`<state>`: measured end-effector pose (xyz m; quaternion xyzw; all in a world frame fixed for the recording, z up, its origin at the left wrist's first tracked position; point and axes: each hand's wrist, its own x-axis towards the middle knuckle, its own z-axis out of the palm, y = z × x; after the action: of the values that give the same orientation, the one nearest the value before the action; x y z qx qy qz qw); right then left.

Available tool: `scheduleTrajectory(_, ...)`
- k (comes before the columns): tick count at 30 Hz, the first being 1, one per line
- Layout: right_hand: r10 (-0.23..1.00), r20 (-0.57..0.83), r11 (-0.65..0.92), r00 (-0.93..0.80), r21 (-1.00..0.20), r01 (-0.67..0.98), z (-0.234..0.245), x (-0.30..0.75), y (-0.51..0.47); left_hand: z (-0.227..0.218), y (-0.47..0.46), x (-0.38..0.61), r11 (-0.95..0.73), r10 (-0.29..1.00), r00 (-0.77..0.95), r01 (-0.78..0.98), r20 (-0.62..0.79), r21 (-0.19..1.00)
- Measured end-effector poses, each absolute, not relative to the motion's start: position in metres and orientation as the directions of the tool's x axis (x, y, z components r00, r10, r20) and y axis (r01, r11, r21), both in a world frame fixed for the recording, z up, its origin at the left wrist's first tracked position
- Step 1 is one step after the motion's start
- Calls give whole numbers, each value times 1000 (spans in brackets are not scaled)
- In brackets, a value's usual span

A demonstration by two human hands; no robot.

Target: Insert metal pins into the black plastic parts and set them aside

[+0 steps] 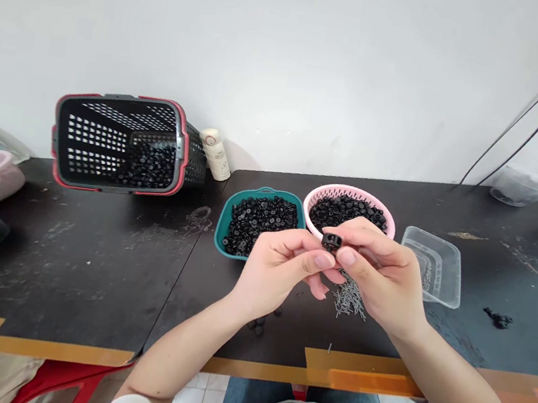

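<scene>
A small round black plastic part (331, 241) is pinched between both hands above the table. On its left side, my left hand (284, 264) grips it with thumb and fingertips. My right hand (380, 272) closes its thumb and forefinger on the other side. The fingers hide part of it. Just below the hands lies a loose pile of thin metal pins (350, 299). Behind them stand a teal basket (219, 224) of black ring-like parts and a pink basket (392, 220) of similar small black pieces.
A clear plastic tub (453, 283) is at the right, with a few black bits (498, 318) beyond it. A large black basket (183, 148) lies on its side at the left, next to a cream bottle (216, 155). Tape (268, 371) runs along the table's front edge.
</scene>
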<state>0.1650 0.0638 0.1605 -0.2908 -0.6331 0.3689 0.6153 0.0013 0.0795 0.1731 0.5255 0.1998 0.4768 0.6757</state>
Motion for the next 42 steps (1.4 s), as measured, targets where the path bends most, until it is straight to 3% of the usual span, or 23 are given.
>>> scheduleTrajectory(8, 862, 496, 471, -102, -859, -198, 161, 165, 64, 175, 70, -1, -372, 834, 343, -230, 433, 899)
scheduleTrajectory(15, 901, 426, 382, -78, -867, -318, 159, 159, 60, 169, 65, 3, -482, 808, 299, -160, 508, 861)
scheduleTrajectory(23, 895, 446, 414, -30, -853, -318, 152, 152, 56, 156, 65, 7, -734, 679, 145, 94, 720, 673)
scheduleTrajectory(28, 893, 448, 417, -43, -861, -292, 153, 149, 49, 148, 70, 10, -766, 642, 76, 38, 763, 641)
scheduleTrajectory(35, 863, 502, 474, -54, -842, -256, 154, 152, 50, 161, 72, 4, -714, 604, 416, -96, 680, 694)
scheduleTrajectory(42, 870, 492, 472, -25, -847, -246, 156, 150, 45, 153, 68, 11, -663, 615, 359, -246, 702, 707)
